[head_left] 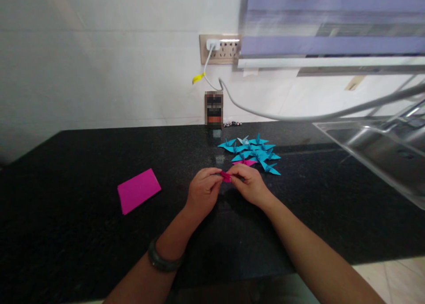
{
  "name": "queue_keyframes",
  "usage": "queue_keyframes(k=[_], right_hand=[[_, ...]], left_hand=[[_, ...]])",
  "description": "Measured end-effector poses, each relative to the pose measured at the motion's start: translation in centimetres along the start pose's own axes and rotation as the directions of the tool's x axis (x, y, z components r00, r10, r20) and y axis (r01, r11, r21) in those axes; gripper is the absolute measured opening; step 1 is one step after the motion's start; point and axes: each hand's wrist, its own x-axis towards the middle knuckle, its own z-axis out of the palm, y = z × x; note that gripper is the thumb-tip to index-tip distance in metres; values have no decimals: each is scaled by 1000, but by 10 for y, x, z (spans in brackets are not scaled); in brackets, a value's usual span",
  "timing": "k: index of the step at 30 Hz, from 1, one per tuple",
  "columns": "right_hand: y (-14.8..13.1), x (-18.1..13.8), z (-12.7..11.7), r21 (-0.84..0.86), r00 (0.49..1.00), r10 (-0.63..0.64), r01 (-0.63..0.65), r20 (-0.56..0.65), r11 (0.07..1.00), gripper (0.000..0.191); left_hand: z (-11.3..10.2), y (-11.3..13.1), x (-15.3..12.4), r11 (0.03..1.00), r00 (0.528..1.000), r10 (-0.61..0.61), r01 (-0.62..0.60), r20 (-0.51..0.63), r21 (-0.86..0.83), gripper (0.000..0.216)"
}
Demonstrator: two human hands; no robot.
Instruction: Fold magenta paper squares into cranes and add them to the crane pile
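A small piece of folded pink paper (226,176) is pinched between my two hands over the dark countertop. My left hand (205,189) grips its left end with thumb and fingers, and a dark bangle circles that wrist. On the opposite end, the fingers of my right hand (248,183) are closed. Just beyond my right hand lies a cluster of blue paper cranes (257,153), with a pale one (243,140) at the back and a pink paper crane (245,162) at the near side. The fingers partly cover the folded paper.
A stack of pink paper sheets (139,190) lies on the black countertop (79,162) at left. A phone-like dark object (214,109), blurred out, leans on the wall beside a beaded string (233,123). A steel sink (381,149) is at right; a grey cable (259,112) hangs from the socket.
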Motion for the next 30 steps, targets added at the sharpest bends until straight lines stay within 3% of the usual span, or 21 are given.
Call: queue_keyframes(k=[3, 5, 8, 11, 15, 19, 22, 25, 27, 30], right_hand=[[2, -4, 2, 23, 997, 68, -68, 23, 997, 12], [3, -5, 3, 39, 994, 99, -101, 52, 994, 25], [3, -5, 3, 14, 994, 58, -60, 90, 998, 36], [2, -4, 3, -6, 997, 39, -39, 66, 999, 30], [3, -4, 5, -2, 995, 100, -100, 22, 995, 22], [3, -5, 7, 30, 986, 164, -164, 0, 986, 12], [2, -4, 8, 50, 978, 207, -205, -36, 978, 6], [1, -4, 9, 153, 945, 328, -325, 2, 933, 10], [-1, -3, 10, 220, 908, 416, -416, 48, 882, 12], [-3, -3, 11, 245, 881, 470, -469, 59, 849, 15]], left_hand=[[-1, 1, 1, 999, 1000, 27, -27, 2, 18, 15], [-1, 0, 2, 999, 999, 34, -34, 6, 22, 16], [0, -1, 1, 999, 1000, 20, -20, 19, 29, 16], [0, -2, 1, 1000, 1000, -4, 3, 27, 29, 15], [0, -1, 0, 999, 999, -35, 35, 18, 5, 15], [2, 0, -1, 977, 983, -183, 182, 2, -110, 10], [4, 1, -1, 872, 915, -399, 397, 52, -286, 4], [5, 3, 1, 642, 778, -590, 615, 218, -457, 10], [5, 4, 3, 503, 700, -654, 686, 288, -526, 13], [6, 6, 4, 365, 649, -691, 694, 320, -620, 21]])
